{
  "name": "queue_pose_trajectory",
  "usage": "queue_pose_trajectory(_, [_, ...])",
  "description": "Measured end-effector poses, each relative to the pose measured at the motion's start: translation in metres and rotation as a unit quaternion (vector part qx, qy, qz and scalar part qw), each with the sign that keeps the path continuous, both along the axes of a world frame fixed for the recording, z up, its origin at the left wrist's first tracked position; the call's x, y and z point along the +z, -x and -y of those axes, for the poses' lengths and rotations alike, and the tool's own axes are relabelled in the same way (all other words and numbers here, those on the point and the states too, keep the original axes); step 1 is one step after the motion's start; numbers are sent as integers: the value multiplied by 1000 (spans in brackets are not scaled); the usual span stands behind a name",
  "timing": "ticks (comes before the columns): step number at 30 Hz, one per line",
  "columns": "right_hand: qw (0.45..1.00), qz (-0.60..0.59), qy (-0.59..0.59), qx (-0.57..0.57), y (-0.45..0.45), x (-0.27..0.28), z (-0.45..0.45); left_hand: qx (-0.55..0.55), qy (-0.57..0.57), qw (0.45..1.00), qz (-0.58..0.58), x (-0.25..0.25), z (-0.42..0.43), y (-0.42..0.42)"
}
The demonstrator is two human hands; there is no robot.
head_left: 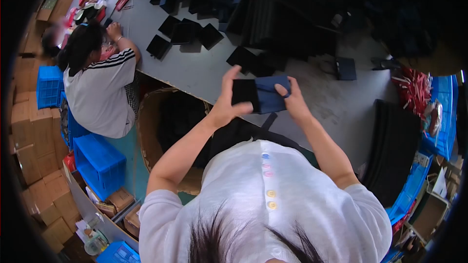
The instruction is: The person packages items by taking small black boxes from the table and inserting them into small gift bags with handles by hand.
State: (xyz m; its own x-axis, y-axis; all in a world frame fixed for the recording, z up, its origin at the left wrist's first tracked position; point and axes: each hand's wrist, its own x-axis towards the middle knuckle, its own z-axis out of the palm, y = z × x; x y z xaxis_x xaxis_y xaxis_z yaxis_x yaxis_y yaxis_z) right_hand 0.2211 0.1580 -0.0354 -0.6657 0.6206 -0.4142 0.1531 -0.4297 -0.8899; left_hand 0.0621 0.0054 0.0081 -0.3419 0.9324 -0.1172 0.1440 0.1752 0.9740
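Note:
A flat, box-like piece (270, 92) is held up over the near edge of the table, dark blue on its right part and black on its left. My right hand (296, 101) grips the blue end, with the thumb lying across its face. At the black end is my left hand (225, 104), slightly blurred, with fingers stretched upward and thumb apart along the lower corner. Just beyond the hands lies a flat black piece (242, 60) on the table.
The grey table (195, 75) carries several black square pieces (184, 33) and tall dark stacks (278, 14). A dark blue box (346, 69) lies to the right, near red strips (413, 87). Another person (100, 85) sits at left beside blue crates (100, 163).

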Motion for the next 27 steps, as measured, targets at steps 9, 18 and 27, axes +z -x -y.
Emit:
queue_pose_trajectory(9, [850,96,-390,340,-31,10,-54,-14,110,967,-228,10,72,49])
queue_pose_trajectory(18, [718,595,-342,114,-83,-55,-242,-16,136,960,-244,-13,57,30])
queue_pose_trajectory(27, [965,24,254,67,-39,25,-55,-11,-1,984,-179,-25,-45,-62])
